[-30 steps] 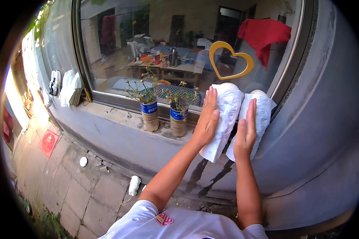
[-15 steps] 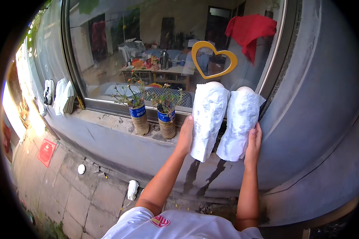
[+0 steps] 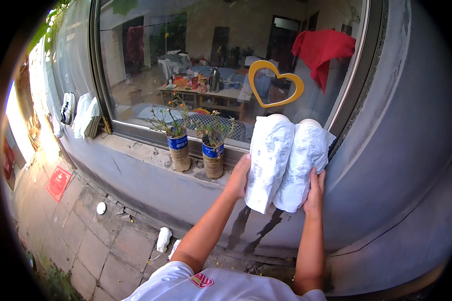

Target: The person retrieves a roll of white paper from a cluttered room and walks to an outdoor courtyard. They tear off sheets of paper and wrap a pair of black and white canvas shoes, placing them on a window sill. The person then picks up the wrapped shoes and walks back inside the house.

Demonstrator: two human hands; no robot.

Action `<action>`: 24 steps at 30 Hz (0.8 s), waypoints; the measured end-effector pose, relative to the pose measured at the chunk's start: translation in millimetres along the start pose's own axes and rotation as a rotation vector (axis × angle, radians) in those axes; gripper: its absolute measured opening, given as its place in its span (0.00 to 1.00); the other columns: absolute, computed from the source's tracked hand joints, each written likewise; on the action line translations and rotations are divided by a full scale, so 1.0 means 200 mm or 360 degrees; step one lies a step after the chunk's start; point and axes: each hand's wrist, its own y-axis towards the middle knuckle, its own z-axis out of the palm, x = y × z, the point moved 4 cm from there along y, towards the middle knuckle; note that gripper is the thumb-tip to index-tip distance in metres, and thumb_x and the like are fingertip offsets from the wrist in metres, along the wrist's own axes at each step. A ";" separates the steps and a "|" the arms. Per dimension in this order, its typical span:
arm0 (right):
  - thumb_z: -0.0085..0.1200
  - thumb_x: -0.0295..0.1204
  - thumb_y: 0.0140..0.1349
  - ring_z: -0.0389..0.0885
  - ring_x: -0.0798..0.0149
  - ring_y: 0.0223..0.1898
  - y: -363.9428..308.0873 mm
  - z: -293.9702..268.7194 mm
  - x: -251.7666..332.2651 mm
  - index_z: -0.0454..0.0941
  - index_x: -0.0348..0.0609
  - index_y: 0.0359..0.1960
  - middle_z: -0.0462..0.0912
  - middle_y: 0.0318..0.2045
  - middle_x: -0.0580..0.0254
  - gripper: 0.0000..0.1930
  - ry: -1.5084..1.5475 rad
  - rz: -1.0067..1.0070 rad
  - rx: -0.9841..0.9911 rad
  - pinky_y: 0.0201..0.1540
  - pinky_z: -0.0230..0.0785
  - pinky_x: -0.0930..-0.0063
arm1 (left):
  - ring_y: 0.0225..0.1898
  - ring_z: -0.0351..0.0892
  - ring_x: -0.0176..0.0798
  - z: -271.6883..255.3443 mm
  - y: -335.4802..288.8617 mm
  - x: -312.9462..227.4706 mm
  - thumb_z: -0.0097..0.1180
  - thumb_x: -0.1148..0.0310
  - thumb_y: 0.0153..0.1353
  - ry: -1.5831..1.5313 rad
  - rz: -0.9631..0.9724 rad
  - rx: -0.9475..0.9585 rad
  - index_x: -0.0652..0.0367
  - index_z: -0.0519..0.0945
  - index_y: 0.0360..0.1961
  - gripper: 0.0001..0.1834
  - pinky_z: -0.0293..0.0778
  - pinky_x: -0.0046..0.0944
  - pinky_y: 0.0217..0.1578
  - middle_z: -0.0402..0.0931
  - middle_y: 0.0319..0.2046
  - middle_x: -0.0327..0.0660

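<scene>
Two long bundles stand side by side, leaning at the window's lower right corner. They look like shoes covered in wrinkled, damp-looking white paper, with pale rounded ends showing at the top. My left hand (image 3: 240, 176) is closed against the outer side of the left paper-covered shoe (image 3: 269, 163); most of its fingers are hidden behind. On the other side, my right hand (image 3: 314, 191) grips the lower edge of the right paper-covered shoe (image 3: 304, 163), thumb on the front. The shoes touch each other along their upper length.
Two potted plants in cut bottles, a left one (image 3: 179, 153) and a right one (image 3: 213, 163), stand on the sill. Farther left, a striped shoe (image 3: 68, 108) and a paper-covered shoe (image 3: 87, 116) lean there. A white bundle (image 3: 163, 239) and a red mat (image 3: 59, 184) lie on the paving.
My right hand has moved left with the right shoe, closing the gap between the two. The whole view has shifted slightly, and a second white item shows on the ground beside my left arm.
</scene>
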 end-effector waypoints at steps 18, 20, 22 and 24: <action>0.48 0.39 0.69 0.59 0.51 0.68 -0.53 -0.03 -0.04 0.50 0.38 0.71 0.56 0.69 0.48 0.34 0.0139 0.0408 0.0175 0.68 0.51 0.58 | 0.54 0.72 0.30 -0.07 -0.74 0.23 0.38 0.50 0.74 -0.0190 -0.0179 -0.0496 0.56 0.69 0.57 0.23 0.68 0.37 0.57 0.74 0.52 0.38; 0.48 0.40 0.67 0.55 0.48 0.69 -0.66 0.00 -0.10 0.48 0.36 0.71 0.54 0.70 0.45 0.36 0.0203 0.0499 0.0201 0.70 0.45 0.55 | 0.51 0.72 0.28 -0.24 -0.89 0.34 0.38 0.49 0.74 -0.0066 -0.0250 -0.0638 0.54 0.70 0.55 0.22 0.68 0.36 0.55 0.75 0.50 0.35; 0.48 0.40 0.68 0.54 0.48 0.70 -0.78 0.07 -0.18 0.47 0.37 0.72 0.53 0.70 0.46 0.37 0.0239 0.0605 0.0258 0.71 0.44 0.54 | 0.49 0.72 0.27 -0.23 -1.05 0.25 0.38 0.49 0.74 -0.0162 -0.0197 -0.0728 0.53 0.71 0.54 0.21 0.69 0.35 0.53 0.75 0.48 0.33; 0.48 0.38 0.68 0.55 0.48 0.69 -0.90 0.13 -0.24 0.46 0.39 0.72 0.53 0.70 0.47 0.36 0.0362 0.0794 0.0276 0.71 0.45 0.54 | 0.49 0.73 0.27 -0.26 -1.21 0.18 0.38 0.48 0.74 -0.0217 -0.0141 -0.0803 0.53 0.72 0.52 0.21 0.69 0.34 0.52 0.75 0.47 0.33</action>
